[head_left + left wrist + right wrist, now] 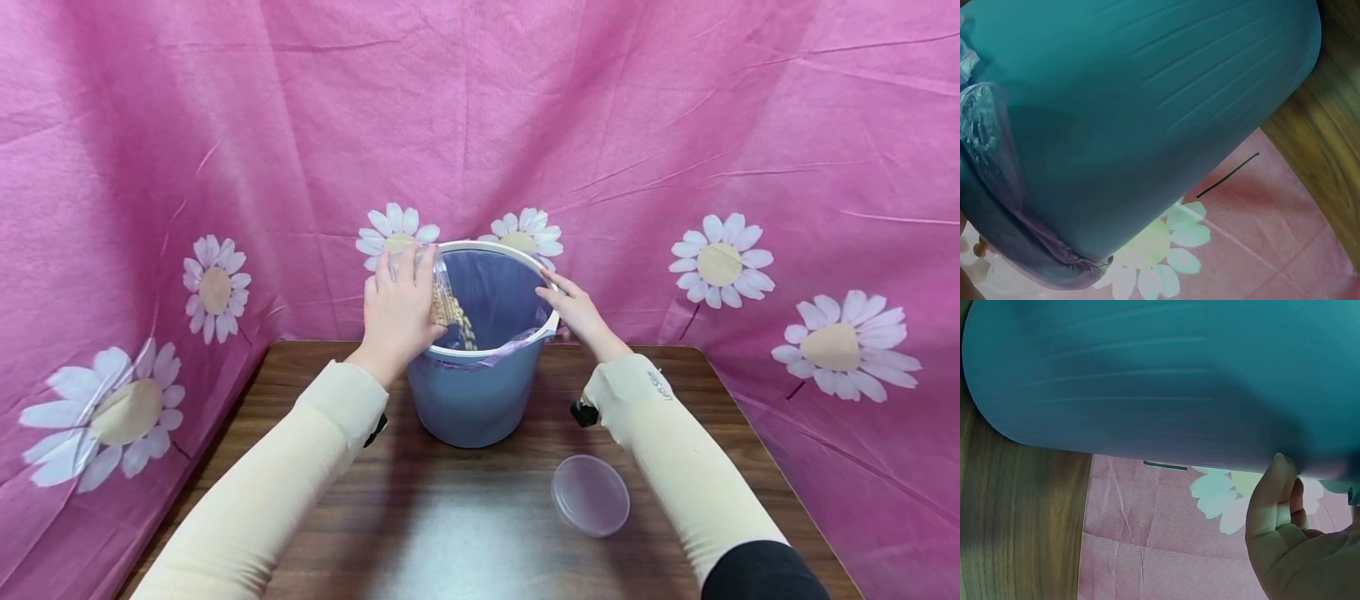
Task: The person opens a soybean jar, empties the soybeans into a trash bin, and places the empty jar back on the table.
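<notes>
My left hand [401, 304] grips a clear plastic container [441, 271], tipped over the left side of a blue-grey trash bin [472, 400]. Small tan pieces [465, 323], like shelled nuts, spill from its mouth into the bin. A thin translucent purple bag [517, 346] lines the bin and folds over its white rim [480, 244]. At the right of that rim, my right hand [581, 315] holds the edge. In the right wrist view its fingers [1272, 494] bend against the bin's outer wall. Most of the container hides behind the left hand.
A round clear lid [591, 496] lies flat on the dark wooden table [450, 533], in front and to the right of the bin. Pink cloth [465, 125] printed with white daisies hangs behind the table and along both sides.
</notes>
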Motion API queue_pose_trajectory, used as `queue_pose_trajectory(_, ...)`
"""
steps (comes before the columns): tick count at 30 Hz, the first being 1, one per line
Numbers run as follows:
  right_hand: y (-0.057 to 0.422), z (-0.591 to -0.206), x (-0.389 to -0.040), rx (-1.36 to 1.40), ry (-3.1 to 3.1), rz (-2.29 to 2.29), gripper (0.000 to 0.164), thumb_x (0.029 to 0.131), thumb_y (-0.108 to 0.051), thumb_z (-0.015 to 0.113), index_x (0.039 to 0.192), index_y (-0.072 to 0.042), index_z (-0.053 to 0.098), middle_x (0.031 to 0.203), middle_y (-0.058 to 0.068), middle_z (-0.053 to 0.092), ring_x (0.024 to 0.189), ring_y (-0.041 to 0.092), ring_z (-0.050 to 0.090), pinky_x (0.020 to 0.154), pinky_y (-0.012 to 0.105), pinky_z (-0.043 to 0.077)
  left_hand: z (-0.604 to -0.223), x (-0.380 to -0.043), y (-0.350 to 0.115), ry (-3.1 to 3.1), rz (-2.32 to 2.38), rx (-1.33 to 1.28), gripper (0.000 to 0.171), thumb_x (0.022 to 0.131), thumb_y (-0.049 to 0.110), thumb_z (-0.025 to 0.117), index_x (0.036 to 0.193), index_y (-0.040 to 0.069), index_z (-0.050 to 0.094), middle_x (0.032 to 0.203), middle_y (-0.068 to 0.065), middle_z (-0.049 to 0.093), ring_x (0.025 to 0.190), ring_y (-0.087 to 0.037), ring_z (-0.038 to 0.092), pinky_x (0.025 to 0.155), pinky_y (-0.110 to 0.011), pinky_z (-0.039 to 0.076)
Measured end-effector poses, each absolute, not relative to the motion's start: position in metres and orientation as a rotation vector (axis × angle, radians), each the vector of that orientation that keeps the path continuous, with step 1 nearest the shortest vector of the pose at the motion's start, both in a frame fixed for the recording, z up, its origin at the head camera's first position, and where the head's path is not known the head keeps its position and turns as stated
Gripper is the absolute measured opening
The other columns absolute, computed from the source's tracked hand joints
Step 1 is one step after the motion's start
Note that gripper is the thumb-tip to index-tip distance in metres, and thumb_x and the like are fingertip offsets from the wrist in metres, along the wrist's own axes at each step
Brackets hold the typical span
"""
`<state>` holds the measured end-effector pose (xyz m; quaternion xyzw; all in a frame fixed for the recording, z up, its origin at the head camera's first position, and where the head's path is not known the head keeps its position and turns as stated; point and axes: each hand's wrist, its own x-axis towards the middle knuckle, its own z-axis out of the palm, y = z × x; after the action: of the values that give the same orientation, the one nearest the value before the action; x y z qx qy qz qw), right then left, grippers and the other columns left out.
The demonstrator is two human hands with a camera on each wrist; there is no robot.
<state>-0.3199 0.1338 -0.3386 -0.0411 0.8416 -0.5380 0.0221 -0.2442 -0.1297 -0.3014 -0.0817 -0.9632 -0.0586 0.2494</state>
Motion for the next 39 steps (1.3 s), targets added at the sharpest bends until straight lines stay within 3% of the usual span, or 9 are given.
queue_pose_trajectory(4,0.1348,-0.3378,-0.3185,-0.11,2.578,-1.65,0.057,0.098,-0.037,0.058,0.152,-0.029,0.041,0.154,0.014,0.041,0.083,0.015,0.061,0.064,0.02,0.046,-0.3007,-0.2442,-0.1293,-2.644,-0.133,-0.239,0.114,0.064,0.036,0.092,0.154,0.012,0.028,0.155,-0.016,0.033,0.142,-0.051,0.025,0.1,-0.06,0.041)
queue_pose_trajectory(8,0.1357,-0.3371,-0.3179,-0.099,2.532,-1.646,0.058,0.098,-0.038,0.057,0.153,-0.032,0.038,0.146,0.019,0.045,0.044,0.007,0.043,0.045,0.026,0.045,-0.3005,-0.2439,-0.1286,-2.64,-0.095,-0.27,0.111,0.065,0.033,0.091,0.154,0.011,0.028,0.154,-0.017,0.033,0.142,-0.051,0.024,0.099,-0.06,0.042)
queue_pose_trajectory(18,0.1367,-0.3383,-0.3181,-0.136,2.584,-1.627,0.058,0.098,-0.037,0.057,0.152,-0.029,0.039,0.153,0.016,0.041,0.06,0.001,0.045,0.054,0.02,0.044,-0.3008,-0.2442,-0.1269,-2.613,-0.042,-0.305,0.106,0.067,0.029,0.089,0.154,0.011,0.031,0.155,-0.017,0.033,0.144,-0.051,0.021,0.099,-0.06,0.042)
queue_pose_trajectory(22,0.1367,-0.338,-0.3174,-0.155,2.609,-1.605,0.058,0.099,-0.037,0.055,0.153,-0.026,0.039,0.158,0.012,0.036,0.093,0.015,0.06,0.068,0.023,0.05,-0.3011,-0.2441,-0.1261,-2.618,-0.035,-0.311,0.105,0.067,0.029,0.089,0.154,0.013,0.032,0.155,-0.016,0.033,0.145,-0.049,0.018,0.099,-0.059,0.042)
queue_pose_trajectory(25,0.1358,-0.3378,-0.3174,-0.174,2.611,-1.622,0.057,0.099,-0.034,0.055,0.153,-0.022,0.039,0.162,0.009,0.029,0.132,0.022,0.044,0.096,0.028,0.045,-0.3016,-0.2444,-0.1256,-2.61,-0.026,-0.319,0.104,0.067,0.028,0.089,0.153,0.014,0.033,0.156,-0.016,0.033,0.145,-0.049,0.016,0.097,-0.058,0.043)
queue_pose_trajectory(27,0.1352,-0.3378,-0.3173,-0.173,2.597,-1.651,0.057,0.099,-0.032,0.056,0.153,-0.021,0.039,0.162,0.01,0.029,0.136,0.027,0.041,0.102,0.033,0.043,-0.3018,-0.2444,-0.1254,-2.601,-0.02,-0.325,0.103,0.067,0.027,0.089,0.153,0.014,0.034,0.155,-0.016,0.034,0.145,-0.048,0.017,0.097,-0.057,0.043)
queue_pose_trajectory(31,0.1347,-0.3376,-0.3174,-0.17,2.6,-1.664,0.057,0.099,-0.03,0.056,0.152,-0.021,0.04,0.161,0.011,0.032,0.126,0.021,0.045,0.091,0.021,0.045,-0.3021,-0.2444,-0.1252,-2.578,-0.007,-0.346,0.101,0.067,0.026,0.088,0.152,0.013,0.035,0.155,-0.017,0.034,0.144,-0.048,0.019,0.097,-0.058,0.043)
queue_pose_trajectory(35,0.1346,-0.3373,-0.3175,-0.113,2.506,-1.707,0.058,0.098,-0.032,0.057,0.153,-0.026,0.038,0.144,0.021,0.046,0.08,0.011,0.061,0.055,0.017,0.046,-0.3018,-0.2443,-0.1242,-2.562,0.027,-0.373,0.098,0.07,0.024,0.086,0.152,0.014,0.036,0.154,-0.017,0.035,0.142,-0.048,0.023,0.099,-0.059,0.043)
queue_pose_trajectory(39,0.1354,-0.338,-0.3193,-0.075,2.42,-1.75,0.06,0.099,-0.031,0.056,0.155,-0.026,0.035,0.137,0.025,0.048,0.046,0.009,0.05,0.039,0.023,0.041,-0.3016,-0.2448,-0.1229,-2.544,0.038,-0.398,0.09,0.074,0.018,0.082,0.152,0.015,0.038,0.154,-0.017,0.036,0.143,-0.048,0.023,0.1,-0.06,0.042)
